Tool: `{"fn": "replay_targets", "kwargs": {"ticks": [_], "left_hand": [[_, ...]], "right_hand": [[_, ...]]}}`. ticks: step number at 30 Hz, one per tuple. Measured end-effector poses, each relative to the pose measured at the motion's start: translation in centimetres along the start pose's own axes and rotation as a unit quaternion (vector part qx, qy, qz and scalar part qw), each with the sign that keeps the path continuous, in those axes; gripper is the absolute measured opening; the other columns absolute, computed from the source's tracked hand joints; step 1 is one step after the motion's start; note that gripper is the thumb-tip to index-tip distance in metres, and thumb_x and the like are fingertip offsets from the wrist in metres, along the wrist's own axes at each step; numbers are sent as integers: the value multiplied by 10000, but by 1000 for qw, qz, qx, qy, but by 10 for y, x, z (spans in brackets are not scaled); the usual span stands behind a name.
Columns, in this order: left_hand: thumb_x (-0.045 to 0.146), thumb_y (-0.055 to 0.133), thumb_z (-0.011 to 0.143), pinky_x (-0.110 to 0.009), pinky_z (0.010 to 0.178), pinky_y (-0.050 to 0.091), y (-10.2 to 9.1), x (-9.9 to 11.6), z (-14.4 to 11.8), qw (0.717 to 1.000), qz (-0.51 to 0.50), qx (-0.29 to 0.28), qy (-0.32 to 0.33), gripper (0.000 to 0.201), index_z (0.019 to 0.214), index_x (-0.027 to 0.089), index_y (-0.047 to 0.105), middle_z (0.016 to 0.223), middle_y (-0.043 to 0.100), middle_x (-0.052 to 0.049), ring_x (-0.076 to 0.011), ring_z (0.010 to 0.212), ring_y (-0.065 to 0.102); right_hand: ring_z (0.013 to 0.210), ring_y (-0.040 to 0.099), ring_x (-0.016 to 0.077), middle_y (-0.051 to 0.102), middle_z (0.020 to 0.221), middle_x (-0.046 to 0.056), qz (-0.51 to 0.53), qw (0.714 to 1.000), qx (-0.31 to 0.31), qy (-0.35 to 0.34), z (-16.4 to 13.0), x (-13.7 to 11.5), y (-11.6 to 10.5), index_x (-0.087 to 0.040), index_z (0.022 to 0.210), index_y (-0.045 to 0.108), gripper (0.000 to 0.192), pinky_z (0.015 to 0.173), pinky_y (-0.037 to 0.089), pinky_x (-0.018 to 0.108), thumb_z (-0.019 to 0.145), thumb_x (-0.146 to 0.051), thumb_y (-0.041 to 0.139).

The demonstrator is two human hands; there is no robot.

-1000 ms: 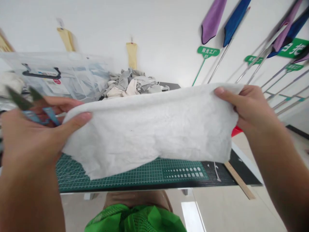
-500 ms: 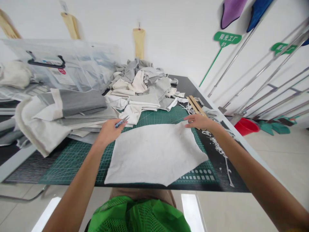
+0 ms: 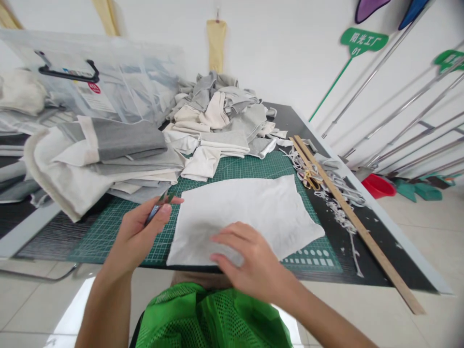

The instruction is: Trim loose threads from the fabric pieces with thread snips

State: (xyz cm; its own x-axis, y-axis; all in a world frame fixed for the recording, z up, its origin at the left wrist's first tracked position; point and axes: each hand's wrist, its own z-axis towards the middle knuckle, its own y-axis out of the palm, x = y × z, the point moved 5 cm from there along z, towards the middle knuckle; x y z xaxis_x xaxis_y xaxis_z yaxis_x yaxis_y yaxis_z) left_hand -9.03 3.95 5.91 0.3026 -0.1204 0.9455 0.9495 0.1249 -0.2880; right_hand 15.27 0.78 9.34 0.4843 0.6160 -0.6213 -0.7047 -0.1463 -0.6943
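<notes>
In my left hand [image 3: 139,232] is a pair of small blue-handled thread snips [image 3: 156,209], blades pointing up and away from me. That hand is just left of a pale grey-white piece of cloth [image 3: 253,208], which lies spread on a green cutting mat [image 3: 97,241]. Over the front part of the cloth is my right hand [image 3: 250,253], slightly blurred, with thumb and fingers apart and nothing in them. Whether its fingertips touch the cloth I cannot tell.
Grey and white fabric pieces [image 3: 221,116] are heaped at the back. Folded cloths [image 3: 123,145] and a clear plastic box [image 3: 137,87] stand left. At right lie wooden strips [image 3: 348,208], gold-handled scissors [image 3: 311,180] and thread scraps [image 3: 339,215]. A red bucket [image 3: 379,186] is on the floor.
My right hand has left the cloth's far right corner and come toward me over its front part. My left hand, still holding the snips, has moved nearer and left. The view has shifted slightly.
</notes>
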Motion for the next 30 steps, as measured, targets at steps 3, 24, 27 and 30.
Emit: {"fn": "replay_targets", "kwargs": {"ticks": [3,24,27,30], "left_hand": [[449,600,941,-207,499,274,-8,-13,-12,998,-55,-4,-35,342,1182,220,679,664,403,42,-92,574,347],[512,604,933,-216,491,235,-13,-38,-35,988,-109,-24,-109,456,1229,173,679,646,362,47,-89,561,321],[512,596,937,-216,488,223,-11,-42,-39,986,-112,-36,-116,452,1225,175,682,642,349,48,-89,557,309],[504,592,941,-216,486,220,-9,-47,-42,985,-112,-43,-121,447,1232,177,683,650,353,45,-89,559,306]], "right_hand": [[986,622,233,696,1110,71,-39,994,-84,-59,4,-24,51,-213,1170,688,264,898,522,396,927,-316,690],[782,691,180,775,861,28,227,962,8,153,18,10,93,-223,919,788,81,766,540,318,895,-252,717],[715,680,167,774,815,18,305,926,17,223,15,20,93,-227,926,802,113,698,537,299,842,-292,763],[698,663,153,763,791,11,375,892,31,249,14,23,91,-229,909,806,125,678,526,285,812,-304,785]]}}
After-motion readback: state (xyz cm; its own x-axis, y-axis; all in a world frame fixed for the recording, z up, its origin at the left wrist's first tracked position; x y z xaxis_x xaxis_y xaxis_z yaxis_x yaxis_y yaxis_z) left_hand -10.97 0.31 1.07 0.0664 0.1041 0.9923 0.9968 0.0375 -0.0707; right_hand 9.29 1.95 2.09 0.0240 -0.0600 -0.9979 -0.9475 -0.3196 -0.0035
